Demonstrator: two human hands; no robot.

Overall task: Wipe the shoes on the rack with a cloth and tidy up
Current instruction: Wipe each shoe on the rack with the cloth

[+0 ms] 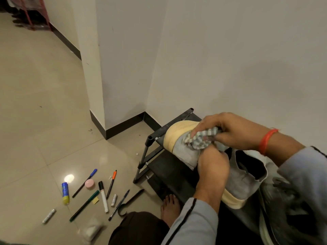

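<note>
my r. hand (235,133) pinches a striped cloth (201,138), fingers curled round it, and presses it onto the upper of a grey shoe (242,179) w/ a cream sole. orange band (267,140) on r. wrist. my l. hand (212,167) grips the shoe's side near the toe, fingers wrapped round it, just below the cloth. shoe is tilted, toe pointing up-left, held above the top shelf of a black rack (159,138) that stands against the wall. a second shoe (283,209), darker, lies at lower right, partly hidden by my r. sleeve; can't tell what it rests on.

floor, left of rack: scattered stationery, i.e. blue pen (85,183), orange-capped pen (111,182), green pen (84,206), white marker w/ black cap (103,197), dark pen (118,205), pink round lid (89,184), blue/yellow glue stick (65,193), two small white tubes (114,200) (49,216), yellow scrap (95,200), black hook (131,202), clear bag (91,228) w/ white contents. my bare foot (170,209) is beside the rack base. red rack (33,13) far off, top left.
</note>
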